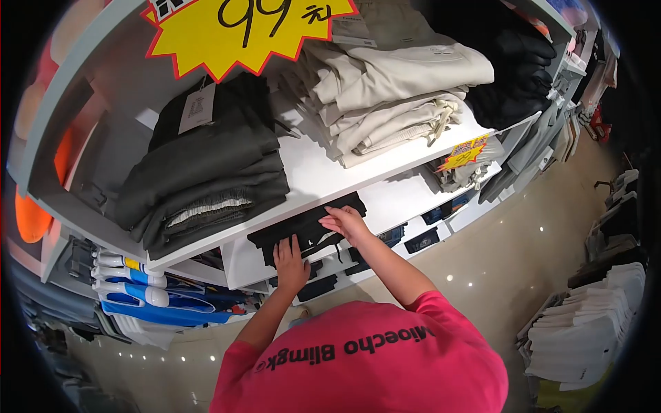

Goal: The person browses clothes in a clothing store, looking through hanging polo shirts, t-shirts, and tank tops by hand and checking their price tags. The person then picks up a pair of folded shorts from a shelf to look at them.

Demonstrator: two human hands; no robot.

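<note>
Black folded trousers or shorts [275,237] lie on a white shelf below the upper display shelf, with a pale patch and a dark cord showing near the front edge. My left hand [292,263] rests on the near left part of this garment, its fingers stretched out flat. Over the right part is my right hand [345,223], fingers extended and pointing left across the cloth. No grip on the fabric can be made out there. The exact kind of garment is partly hidden by the shelf above.
Dark grey folded trousers [206,165] and cream folded trousers [385,96] are stacked on the upper shelf [313,165]. A yellow price sign [241,34] hangs above. Blue-and-white clothes [151,292] hang at left; white shirts [585,323] hang at right beyond the shiny floor.
</note>
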